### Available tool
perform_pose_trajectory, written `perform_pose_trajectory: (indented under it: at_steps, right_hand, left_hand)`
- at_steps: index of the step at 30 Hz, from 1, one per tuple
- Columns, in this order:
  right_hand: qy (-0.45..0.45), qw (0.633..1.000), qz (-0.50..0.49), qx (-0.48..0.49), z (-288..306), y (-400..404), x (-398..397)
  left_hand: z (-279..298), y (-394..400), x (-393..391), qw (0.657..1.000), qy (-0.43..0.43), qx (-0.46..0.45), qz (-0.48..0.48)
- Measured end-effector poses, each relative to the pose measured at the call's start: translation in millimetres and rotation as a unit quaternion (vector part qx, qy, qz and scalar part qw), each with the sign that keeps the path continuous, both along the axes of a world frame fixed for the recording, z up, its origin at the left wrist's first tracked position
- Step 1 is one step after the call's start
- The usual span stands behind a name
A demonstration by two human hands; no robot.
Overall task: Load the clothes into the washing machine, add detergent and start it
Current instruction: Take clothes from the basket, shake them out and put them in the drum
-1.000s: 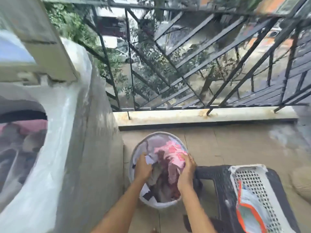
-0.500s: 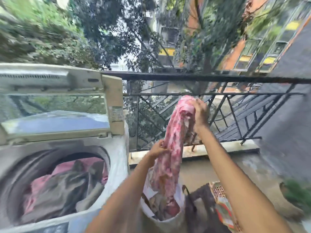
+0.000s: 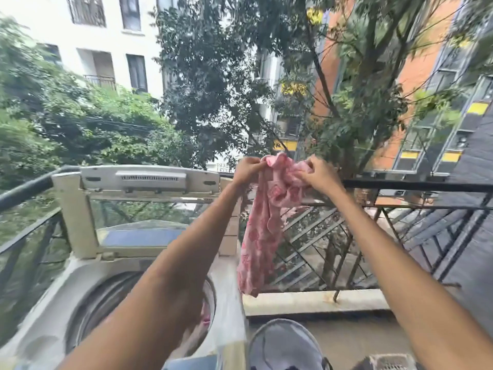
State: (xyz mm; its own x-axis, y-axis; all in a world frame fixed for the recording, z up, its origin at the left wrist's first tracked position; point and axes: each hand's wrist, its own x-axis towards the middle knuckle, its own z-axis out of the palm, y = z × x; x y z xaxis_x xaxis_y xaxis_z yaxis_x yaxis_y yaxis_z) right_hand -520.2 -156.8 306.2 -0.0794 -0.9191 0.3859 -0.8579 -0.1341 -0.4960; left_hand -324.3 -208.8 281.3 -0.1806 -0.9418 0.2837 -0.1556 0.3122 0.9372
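Gripping a pink garment (image 3: 262, 222) by its top edge, the left hand (image 3: 248, 169) and right hand (image 3: 318, 176) both pinch it. Best to carry it left over the washing machine (image 3: 80, 284) drum before letting go, so nothing drapes on the railing (image 3: 400, 184)

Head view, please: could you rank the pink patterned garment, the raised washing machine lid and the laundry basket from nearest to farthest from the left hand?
1. Pink patterned garment: gripped by the left hand at its top edge.
2. Raised washing machine lid: just left of that hand, upright.
3. Laundry basket: far below, on the balcony floor at the frame's bottom.
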Motion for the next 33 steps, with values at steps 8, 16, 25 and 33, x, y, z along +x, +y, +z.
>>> perform_pose_trajectory:
  at_steps: [8, 16, 25, 33]
  right_hand:
    - [-0.115, 0.947, 0.249, 0.170, -12.3, -5.2, 94.7]
    - [-0.248, 0.961, 0.113, 0.036, -33.3, -22.4, 194.5]
    - [-0.506, 0.848, 0.141, 0.068, -30.0, -36.0, 249.2]
    - [-0.486, 0.859, 0.137, 0.080, -50.9, -44.4, 250.3]
  left_hand:
    - [30.2, 2.8, 73.2, 0.989, 0.076, -0.071, 0.103]
    - [4.0, 23.9, 148.9, 0.988, 0.047, -0.049, 0.138]
    - [-168.4, 99.1, 240.7, 0.855, 0.097, 0.497, 0.112]
    - [-138.9, 66.7, 261.8, 0.890, 0.165, 0.394, 0.159]
